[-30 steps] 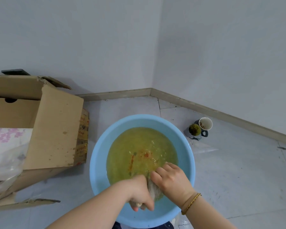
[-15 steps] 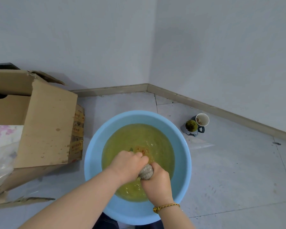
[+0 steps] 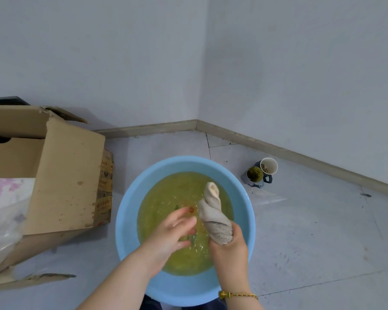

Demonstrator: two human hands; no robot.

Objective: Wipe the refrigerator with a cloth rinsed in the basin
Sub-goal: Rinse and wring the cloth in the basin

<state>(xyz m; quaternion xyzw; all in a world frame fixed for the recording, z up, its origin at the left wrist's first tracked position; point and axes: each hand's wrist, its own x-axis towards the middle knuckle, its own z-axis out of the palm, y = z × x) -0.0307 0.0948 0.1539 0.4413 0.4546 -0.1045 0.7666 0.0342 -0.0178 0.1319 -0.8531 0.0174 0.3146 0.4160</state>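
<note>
A light blue basin [image 3: 128, 220] sits on the floor in front of me, filled with cloudy yellow-green water. My right hand [image 3: 230, 249] is closed around the lower end of a grey cloth [image 3: 213, 211], which is twisted into a tight roll and points up and away over the water. My left hand [image 3: 173, 231] hovers over the basin just left of the cloth, fingers spread and wet, holding nothing. The refrigerator is not in view.
An open cardboard box [image 3: 61, 175] with a floral bag inside stands close to the basin's left. Two cups [image 3: 261, 172] stand on the floor at the back right. Walls meet in a corner behind the basin.
Both hands were wringing the bunched cloth together over the water. The left hand has let go and opened; the right hand now holds the twisted cloth alone, lifted above the water.
</note>
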